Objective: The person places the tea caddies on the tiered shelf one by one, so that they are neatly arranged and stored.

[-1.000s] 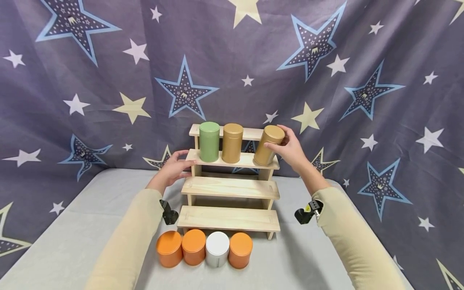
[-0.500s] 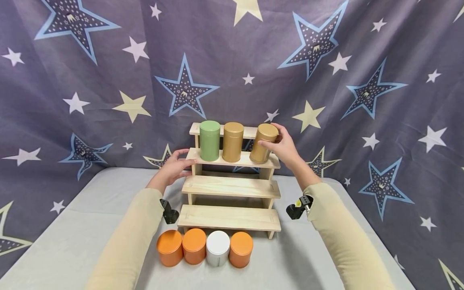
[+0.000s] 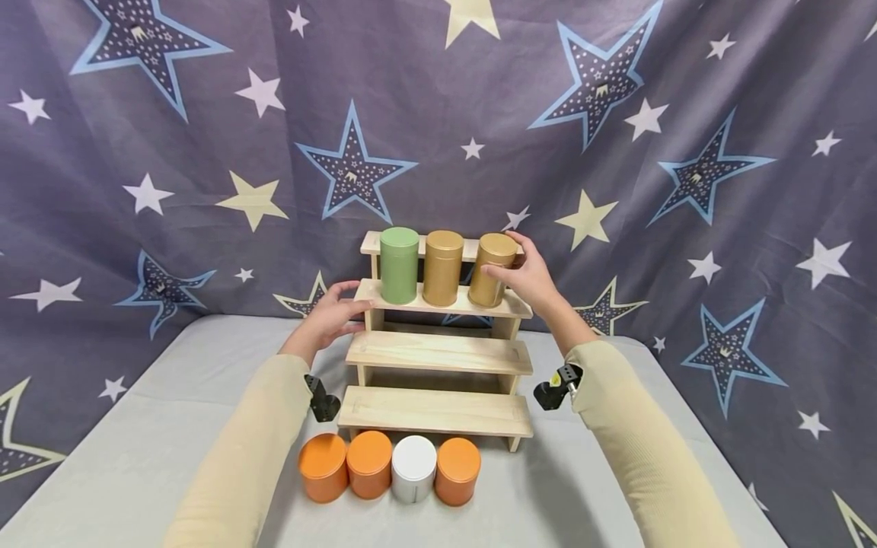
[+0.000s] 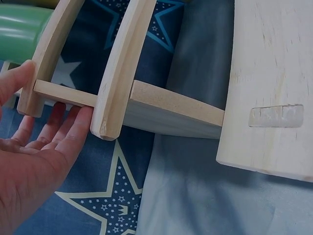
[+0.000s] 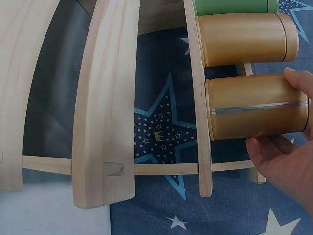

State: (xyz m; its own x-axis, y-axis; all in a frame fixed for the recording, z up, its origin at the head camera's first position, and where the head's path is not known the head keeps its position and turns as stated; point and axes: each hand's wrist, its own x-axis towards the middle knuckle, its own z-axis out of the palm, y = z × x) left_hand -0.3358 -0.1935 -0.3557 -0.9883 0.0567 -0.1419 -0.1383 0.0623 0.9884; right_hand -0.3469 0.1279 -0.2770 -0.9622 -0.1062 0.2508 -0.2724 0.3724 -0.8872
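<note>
My right hand (image 3: 529,275) grips a gold tin (image 3: 488,281) near the right end of the second tier from the top of a wooden step shelf (image 3: 438,351). The thumb is on one side of the tin and the fingers on the other; in the right wrist view the tin's base is right at the plank. Left of it stand another gold tin (image 3: 442,270) and a green tin (image 3: 399,266), both upright. At the shelf's left end my left hand (image 3: 330,316) holds the same tier, thumb at the plank's edge and fingers (image 4: 71,129) beneath it against the side piece.
In front of the shelf, a row of shorter tins stands on the pale cloth: orange tins (image 3: 323,468) and one white tin (image 3: 414,470). The lower planks (image 3: 435,411) step toward me. A star-patterned curtain (image 3: 438,114) hangs close behind the shelf.
My right hand has moved the gold tin left along the tier, and the tin has gone from tilted to nearly upright. The left hand stays at the shelf's left end.
</note>
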